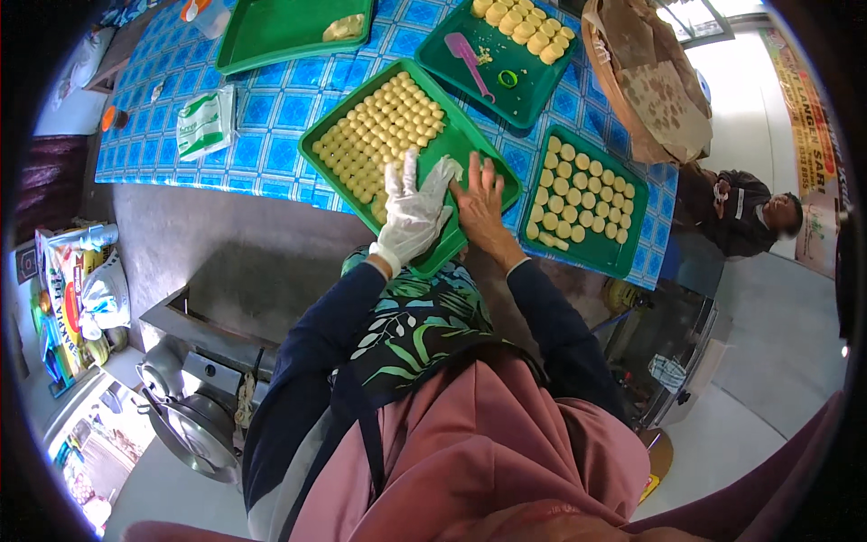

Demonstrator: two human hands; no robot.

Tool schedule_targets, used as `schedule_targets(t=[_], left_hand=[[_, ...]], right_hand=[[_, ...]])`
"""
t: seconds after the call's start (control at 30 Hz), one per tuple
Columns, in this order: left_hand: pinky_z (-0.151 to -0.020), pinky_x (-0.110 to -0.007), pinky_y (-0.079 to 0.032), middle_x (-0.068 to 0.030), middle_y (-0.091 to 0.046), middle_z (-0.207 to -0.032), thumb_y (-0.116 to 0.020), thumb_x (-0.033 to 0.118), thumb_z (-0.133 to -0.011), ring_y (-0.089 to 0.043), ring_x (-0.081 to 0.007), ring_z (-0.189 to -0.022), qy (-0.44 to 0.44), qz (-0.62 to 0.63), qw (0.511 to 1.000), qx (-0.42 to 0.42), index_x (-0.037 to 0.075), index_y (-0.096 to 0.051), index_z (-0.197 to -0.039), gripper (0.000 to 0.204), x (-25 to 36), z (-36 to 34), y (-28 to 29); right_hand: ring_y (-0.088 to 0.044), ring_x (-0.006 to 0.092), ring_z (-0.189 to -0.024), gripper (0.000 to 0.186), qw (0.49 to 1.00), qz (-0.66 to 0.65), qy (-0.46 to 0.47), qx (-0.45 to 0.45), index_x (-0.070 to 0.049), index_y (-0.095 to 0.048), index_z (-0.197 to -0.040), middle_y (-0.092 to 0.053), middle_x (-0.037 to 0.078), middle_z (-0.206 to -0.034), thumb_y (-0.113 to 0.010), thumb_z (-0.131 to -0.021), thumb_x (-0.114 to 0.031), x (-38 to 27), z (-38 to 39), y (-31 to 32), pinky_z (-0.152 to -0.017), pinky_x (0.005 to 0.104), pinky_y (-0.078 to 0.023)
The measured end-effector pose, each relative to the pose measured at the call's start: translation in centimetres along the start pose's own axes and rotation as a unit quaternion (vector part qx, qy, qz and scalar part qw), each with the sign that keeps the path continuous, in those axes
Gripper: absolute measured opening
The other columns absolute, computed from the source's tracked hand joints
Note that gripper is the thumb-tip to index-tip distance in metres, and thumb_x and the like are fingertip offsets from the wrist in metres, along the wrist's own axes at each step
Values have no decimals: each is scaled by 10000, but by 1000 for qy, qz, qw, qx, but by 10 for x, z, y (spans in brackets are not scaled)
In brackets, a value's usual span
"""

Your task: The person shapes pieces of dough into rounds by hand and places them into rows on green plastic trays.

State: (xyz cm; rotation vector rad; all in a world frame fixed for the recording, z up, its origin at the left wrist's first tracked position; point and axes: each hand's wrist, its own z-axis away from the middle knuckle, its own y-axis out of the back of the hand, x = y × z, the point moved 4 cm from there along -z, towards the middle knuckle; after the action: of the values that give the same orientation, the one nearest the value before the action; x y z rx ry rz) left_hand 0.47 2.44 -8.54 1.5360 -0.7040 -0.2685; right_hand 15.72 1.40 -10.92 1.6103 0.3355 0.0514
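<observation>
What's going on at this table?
A person's white-gloved left hand and bare right hand are over a green tray partly filled with small yellow dough balls. A tray to the right holds yellow dough discs; another, farther back, holds a pink spatula.

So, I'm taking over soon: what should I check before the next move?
1. Left hand gloved: ok, in a white glove.
2. Right hand gloved: not ok, bare.
3. Near green tray fully on the table: not ok, near corner overhangs the edge.
4. Room in that tray: ok, bare base shows beside the dough balls.
5. Pink scraper out of the way: ok, lies in a farther tray.
6. Dough balls sticking: cannot tell.
</observation>
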Motion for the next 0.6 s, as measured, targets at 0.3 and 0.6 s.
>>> schedule_targets(t=[0.3, 0.6], left_hand=[[-1185, -699, -222, -101, -478, -1560, -642, 303, -969, -276, -515, -1504, 1, 0, 1000, 26, 118, -477, -1495, 582, -1, -7, -7], [-1047, -502, -475, -271, -562, -1372, -604, 75, -944, -531, -447, -1268, 136, 208, 959, 138, 101, -560, -1379, 437, -33, 23, 23]], right_hand=[[-287, 581, -1435, 478, 998, 5, -27, -64, -156, -690, -1325, -254, 344, -1616, -591, -875, -31, 9, 2, 5, -1067, 684, -313], [-286, 557, -1434, 499, 999, 27, 18, 4, -105, -680, -1334, -297, 351, -1582, -596, -848, -29, -11, 6, -4, -1031, 632, -341]])
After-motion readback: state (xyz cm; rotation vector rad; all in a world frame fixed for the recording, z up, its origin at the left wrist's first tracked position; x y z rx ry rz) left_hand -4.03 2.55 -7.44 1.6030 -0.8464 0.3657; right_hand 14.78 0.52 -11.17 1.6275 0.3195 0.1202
